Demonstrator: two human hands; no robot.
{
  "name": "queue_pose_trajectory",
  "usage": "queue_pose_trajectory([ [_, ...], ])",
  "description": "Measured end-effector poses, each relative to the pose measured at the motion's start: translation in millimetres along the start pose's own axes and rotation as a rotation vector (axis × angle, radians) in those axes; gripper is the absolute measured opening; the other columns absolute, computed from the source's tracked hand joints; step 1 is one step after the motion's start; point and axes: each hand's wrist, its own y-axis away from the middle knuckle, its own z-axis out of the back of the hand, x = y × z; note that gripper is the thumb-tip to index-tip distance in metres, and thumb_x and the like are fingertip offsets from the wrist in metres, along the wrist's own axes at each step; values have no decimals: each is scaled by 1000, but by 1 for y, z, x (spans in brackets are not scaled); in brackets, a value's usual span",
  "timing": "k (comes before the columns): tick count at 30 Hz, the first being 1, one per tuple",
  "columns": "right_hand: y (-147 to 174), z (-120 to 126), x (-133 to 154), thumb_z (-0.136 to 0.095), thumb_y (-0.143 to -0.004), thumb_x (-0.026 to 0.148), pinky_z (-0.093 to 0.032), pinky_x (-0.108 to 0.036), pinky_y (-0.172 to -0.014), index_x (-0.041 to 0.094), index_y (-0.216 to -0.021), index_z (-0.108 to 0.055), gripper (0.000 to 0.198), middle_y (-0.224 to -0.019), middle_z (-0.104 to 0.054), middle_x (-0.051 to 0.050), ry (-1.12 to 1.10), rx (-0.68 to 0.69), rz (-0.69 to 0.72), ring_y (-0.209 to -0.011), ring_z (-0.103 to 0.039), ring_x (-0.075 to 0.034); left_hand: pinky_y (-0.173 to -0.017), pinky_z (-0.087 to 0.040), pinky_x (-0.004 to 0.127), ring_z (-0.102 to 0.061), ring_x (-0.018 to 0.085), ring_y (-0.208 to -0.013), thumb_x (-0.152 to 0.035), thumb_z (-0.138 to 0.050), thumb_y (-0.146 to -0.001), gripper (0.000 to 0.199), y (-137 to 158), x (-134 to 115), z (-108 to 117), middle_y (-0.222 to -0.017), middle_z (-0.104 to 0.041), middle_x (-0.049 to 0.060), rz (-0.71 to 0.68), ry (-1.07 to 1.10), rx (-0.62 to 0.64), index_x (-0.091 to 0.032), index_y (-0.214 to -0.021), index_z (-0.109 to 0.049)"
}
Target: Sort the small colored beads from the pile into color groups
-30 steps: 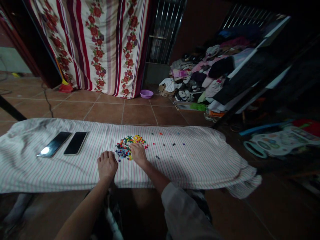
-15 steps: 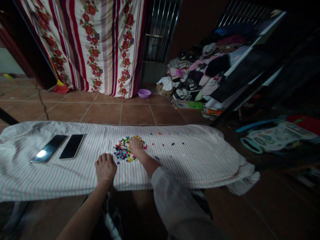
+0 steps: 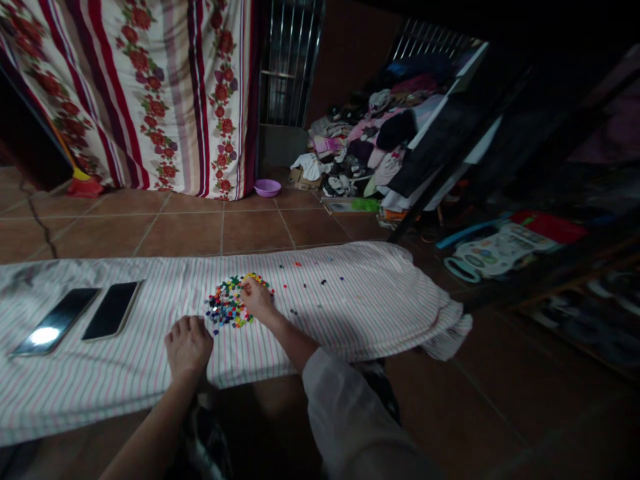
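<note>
A pile of small, many-coloured square pieces (image 3: 231,305) lies on the striped cloth (image 3: 150,373). My right hand (image 3: 257,298) is over the right side of this pile, its thumb and fingers brought together low among the pieces. Whatever is between those fingertips is too small to make out. Just left of the pile, near the cloth's front edge, my left hand (image 3: 189,347) rests with its fingers curled under, and nothing shows in it. Right of the pile, several single pieces lie apart, among them an orange piece (image 3: 299,264) and a dark blue piece (image 3: 342,279).
Two phones, a larger one (image 3: 57,320) and a smaller one (image 3: 111,311), lie at the left of the cloth. Beyond on the tiled floor are a purple basin (image 3: 267,188), a clothes heap (image 3: 360,143) and a red broom (image 3: 85,185). A floral curtain (image 3: 175,100) hangs behind.
The whole view has shifted, so the table sits further left and tilts. My right hand's fingers have drawn together at the pile. My left hand stays beside it.
</note>
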Motion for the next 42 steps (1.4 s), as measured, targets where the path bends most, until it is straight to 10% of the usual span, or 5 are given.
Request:
queue_pose_trajectory([
  [5,20,29,-60,-57,-82,17,-50,-24,-77,25,-98,-63,19,-90,-73,2,-125,-160,-108,-84,-68,-14,-78,-34,37,-56,27,-98,-29,-35,-95,28,1,-2,3,-102,-63,12,9,-6,16,-15,-99,-58],
  [13,55,147,-185,-48,-78,22,-51,-27,-76,21,-94,-67,25,-84,-72,-4,-58,-571,-241,-76,-65,-17,-79,-35,38,-56,28,-101,-32,-30,-97,33,0,-2,2,-103,-63,12,10,-34,64,-14,-100,-58],
  [19,78,207,-256,-47,-75,17,-45,-24,-74,20,-86,-72,27,-78,-70,-4,230,-592,-393,-76,-60,-17,-78,-37,38,-57,29,-102,-34,-27,-97,38,0,-2,1,-105,-63,13,13,-81,101,-15,-102,-59],
  [42,86,209,-292,-48,-83,10,-39,-23,-73,18,-98,-74,32,-90,-67,-7,410,-456,-497,-82,-56,-16,-83,-40,38,-57,30,-106,-35,-25,-97,40,0,-11,17,-115,-62,14,61,-116,179,-15,-107,-58],
])
